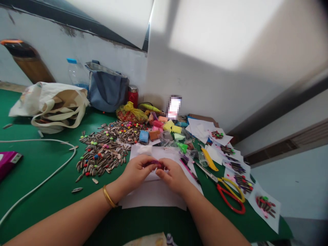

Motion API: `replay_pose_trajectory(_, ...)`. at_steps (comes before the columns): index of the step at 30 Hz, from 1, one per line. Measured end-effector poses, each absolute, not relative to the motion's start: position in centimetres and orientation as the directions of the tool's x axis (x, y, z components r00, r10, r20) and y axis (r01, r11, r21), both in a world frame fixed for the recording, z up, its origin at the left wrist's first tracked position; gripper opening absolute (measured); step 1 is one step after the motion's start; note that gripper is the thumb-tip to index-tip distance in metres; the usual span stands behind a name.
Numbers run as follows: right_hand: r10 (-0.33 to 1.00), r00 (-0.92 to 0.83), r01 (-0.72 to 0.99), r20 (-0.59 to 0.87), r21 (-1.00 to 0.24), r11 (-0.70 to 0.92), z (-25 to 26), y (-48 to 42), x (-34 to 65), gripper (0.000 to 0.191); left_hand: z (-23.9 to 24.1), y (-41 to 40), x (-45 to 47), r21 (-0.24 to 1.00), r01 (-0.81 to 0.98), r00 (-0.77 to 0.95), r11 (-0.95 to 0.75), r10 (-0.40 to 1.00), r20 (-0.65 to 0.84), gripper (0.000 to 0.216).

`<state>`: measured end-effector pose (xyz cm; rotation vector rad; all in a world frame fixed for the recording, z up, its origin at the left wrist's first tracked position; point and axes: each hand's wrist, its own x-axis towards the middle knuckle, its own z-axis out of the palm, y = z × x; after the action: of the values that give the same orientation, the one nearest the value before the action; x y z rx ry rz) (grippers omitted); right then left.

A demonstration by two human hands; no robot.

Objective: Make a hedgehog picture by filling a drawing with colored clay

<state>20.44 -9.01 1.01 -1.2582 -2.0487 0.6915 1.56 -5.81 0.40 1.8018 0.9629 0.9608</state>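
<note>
My left hand (135,172), with a gold bangle at the wrist, and my right hand (174,175) meet over white paper sheets (156,196). Between their closed fingertips is a small dark purplish-red lump (155,163), which looks like modelling clay and is partly hidden by the fingers. Just beyond my left hand a white lump (145,149) rests on the paper. To the left spreads a heap of striped sunflower seeds (105,150), dotted with small coloured balls. Coloured clay blocks (154,135), some in clear wrappers, lie behind the hands.
Right of the paper are a dark pen (191,171), red-and-yellow-handled scissors (230,198) and a yellow cutter (210,159). Paper cards with seed figures (266,206) line the right edge. At the back stand a lit phone (174,107), blue bag (107,90) and red flask (133,96). A white cable (55,171) crosses the left.
</note>
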Motion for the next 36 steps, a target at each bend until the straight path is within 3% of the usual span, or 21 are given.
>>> replay_pose_trajectory(4,0.904,-0.360,0.568,0.232,-0.714,0.410,0.9,-8.7,20.6,0.046,0.5,-6.0,1.4,0.876,0.267,0.470,-0.402,0.848,0.246,0.025)
replay_pose_trajectory(8,0.920,-0.331,0.686,0.211,-0.615,0.388,1.0,-8.7,20.2,0.044,0.5,-5.9,1.0,0.847,0.300,0.439,-0.439,0.852,0.286,0.034)
replay_pose_trajectory(11,0.908,-0.363,0.704,0.211,-0.576,0.416,1.2,-8.9,20.1,0.042,0.4,-5.7,1.0,0.853,0.284,0.464,-0.438,0.841,0.278,0.023)
replay_pose_trajectory(15,0.904,-0.358,0.665,0.235,-0.615,0.424,1.4,-8.9,20.4,0.032,0.5,-5.2,1.0,0.893,0.287,0.355,-0.345,0.905,0.236,0.023)
replay_pose_trajectory(20,0.942,-0.281,0.591,0.185,-0.740,0.322,2.0,-8.6,20.9,0.024,0.9,-4.7,1.0,0.965,0.208,0.193,-0.162,0.974,0.122,0.029)
replay_pose_trajectory(27,0.918,-0.367,0.477,0.151,-0.817,0.326,2.4,-8.9,20.4,0.020,0.7,-5.1,1.0,0.924,0.258,0.269,-0.281,0.940,0.211,0.038)
replay_pose_trajectory(30,0.925,-0.349,0.562,0.150,-0.756,0.335,1.7,-8.8,20.4,0.016,0.4,-5.4,1.1,0.881,0.293,0.344,-0.371,0.901,0.265,0.033)
replay_pose_trajectory(36,0.920,-0.330,0.751,0.212,-0.532,0.392,0.9,-8.8,20.0,0.027,0.2,-6.0,1.4,0.855,0.309,0.453,-0.416,0.855,0.252,0.027)
